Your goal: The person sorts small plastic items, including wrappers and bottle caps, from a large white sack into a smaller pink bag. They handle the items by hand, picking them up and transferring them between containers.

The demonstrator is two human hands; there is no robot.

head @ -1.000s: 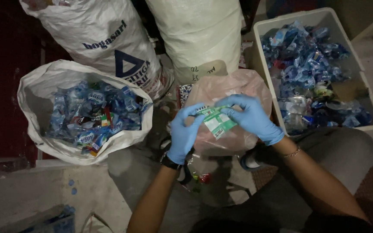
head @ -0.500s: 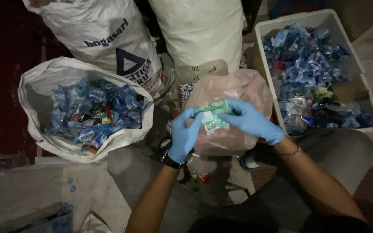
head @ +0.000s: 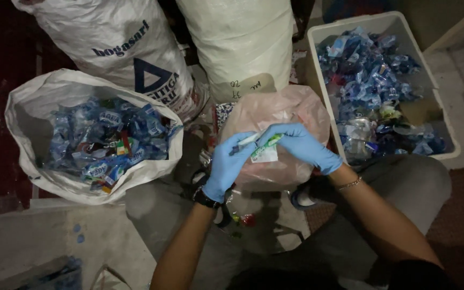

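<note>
Dim concrete floor point(head: 44, 247) carries sacks point(head: 98, 48), open bag point(head: 22, 107), white tub point(head: 318, 43), perhaps scraps.

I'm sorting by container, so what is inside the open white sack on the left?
The open white sack holds a heap of crumpled blue plastic labels, with a few red and green scraps among them. Whatever lies beneath that top layer is covered.

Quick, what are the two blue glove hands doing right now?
Left hand: closed, pinching one end of the green and white wrapper.
Right hand: closed on the wrapper's other end.
</note>
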